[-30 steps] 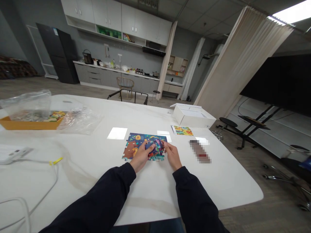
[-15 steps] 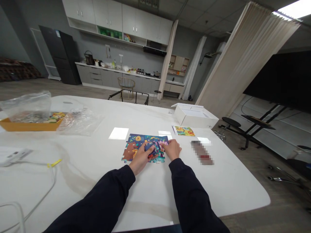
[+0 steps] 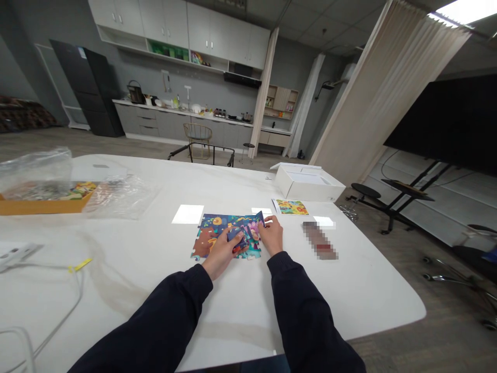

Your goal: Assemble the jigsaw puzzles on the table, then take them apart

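A colourful jigsaw puzzle (image 3: 205, 241), partly joined, lies flat on the white table (image 3: 155, 295) in front of me. My left hand (image 3: 222, 254) is over its middle, closed on dark blue puzzle pieces (image 3: 235, 235) held by thumb and fingers; how many cannot be made out. At the puzzle's right edge, my right hand (image 3: 272, 234) pinches a dark blue puzzle piece (image 3: 260, 218) that stands tilted up at the upper right corner. Whether that piece is still joined to the rest is unclear. My hands hide part of the puzzle's lower middle.
A small picture card (image 3: 292, 207) lies by a white box (image 3: 308, 184) at the back right. A blurred-out object (image 3: 320, 241) is right of my hand. On the left are a yellow box tray (image 3: 46, 207), clear plastic bags (image 3: 120, 197) and a white cable (image 3: 58, 331).
My right hand has tilted up a dark blue piece at the puzzle's upper right corner. The left hand keeps its grip over the middle. The whole view has shifted slightly.
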{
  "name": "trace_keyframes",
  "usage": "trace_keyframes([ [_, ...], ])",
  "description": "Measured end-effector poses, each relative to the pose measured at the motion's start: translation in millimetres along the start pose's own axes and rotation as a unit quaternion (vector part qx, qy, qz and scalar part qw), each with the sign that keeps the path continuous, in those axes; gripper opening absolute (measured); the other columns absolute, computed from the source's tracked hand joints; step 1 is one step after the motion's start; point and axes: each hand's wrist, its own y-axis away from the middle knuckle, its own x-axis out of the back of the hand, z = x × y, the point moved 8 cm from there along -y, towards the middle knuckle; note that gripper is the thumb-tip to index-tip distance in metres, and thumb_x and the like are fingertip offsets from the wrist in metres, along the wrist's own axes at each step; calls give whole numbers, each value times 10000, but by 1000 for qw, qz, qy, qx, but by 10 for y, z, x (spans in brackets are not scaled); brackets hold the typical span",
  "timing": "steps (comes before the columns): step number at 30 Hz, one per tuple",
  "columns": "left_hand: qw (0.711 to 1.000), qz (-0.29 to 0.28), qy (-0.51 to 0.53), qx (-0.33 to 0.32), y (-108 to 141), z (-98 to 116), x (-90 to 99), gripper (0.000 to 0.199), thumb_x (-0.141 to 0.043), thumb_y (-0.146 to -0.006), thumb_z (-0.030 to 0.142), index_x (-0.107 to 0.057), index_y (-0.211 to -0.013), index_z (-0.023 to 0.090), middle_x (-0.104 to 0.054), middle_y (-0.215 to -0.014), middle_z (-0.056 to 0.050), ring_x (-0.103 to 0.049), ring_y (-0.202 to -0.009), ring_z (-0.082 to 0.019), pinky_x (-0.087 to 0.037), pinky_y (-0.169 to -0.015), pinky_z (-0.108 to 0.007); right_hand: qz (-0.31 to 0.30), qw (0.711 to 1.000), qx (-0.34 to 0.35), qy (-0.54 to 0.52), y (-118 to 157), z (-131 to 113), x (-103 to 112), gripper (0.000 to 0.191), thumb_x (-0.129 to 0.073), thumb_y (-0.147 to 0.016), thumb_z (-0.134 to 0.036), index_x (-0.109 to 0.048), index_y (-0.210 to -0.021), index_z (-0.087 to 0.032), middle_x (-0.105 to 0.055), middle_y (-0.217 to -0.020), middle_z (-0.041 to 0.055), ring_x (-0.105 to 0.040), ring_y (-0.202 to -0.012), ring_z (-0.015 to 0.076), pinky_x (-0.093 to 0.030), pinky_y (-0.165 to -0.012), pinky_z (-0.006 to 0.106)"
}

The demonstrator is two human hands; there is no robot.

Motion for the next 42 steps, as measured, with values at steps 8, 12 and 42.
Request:
trace_keyframes([
  [8, 1000, 19, 8, 10, -12, -45, 27, 329, -832, -810, 192, -621, -1062, 198, -689, -994, -27, -658, -805, -114, -630, -838, -312, -20, 1000, 24, 5, -6, 10, -92, 116, -597, -753, -334, -607, -791, -225, -738, -792, 44, -679, -737, 218, -479, -693, 290],
  [12, 1000, 16, 15, 3, 2, -11, 16, 352, -851, -792, 211, -623, -1060, 192, -690, -955, -21, -659, -789, -111, -623, -835, -302, 13, 1000, -2, 15, -19, 54, -12, 167, -573, -782, -352, -631, -857, -215, -738, -784, 61, -680, -739, 236, -480, -709, 307],
  [42, 999, 1, 38, -15, 21, 83, 5, 409, -874, -773, 300, -589, -1050, 203, -695, -1015, -50, -686, -864, -152, -621, -810, -321, -34, 990, 105, 92, -307, -101, -363, 43, -631, -772, -258, -625, -757, -219, -684, -727, 28, -618, -698, 199, -412, -680, 281],
])
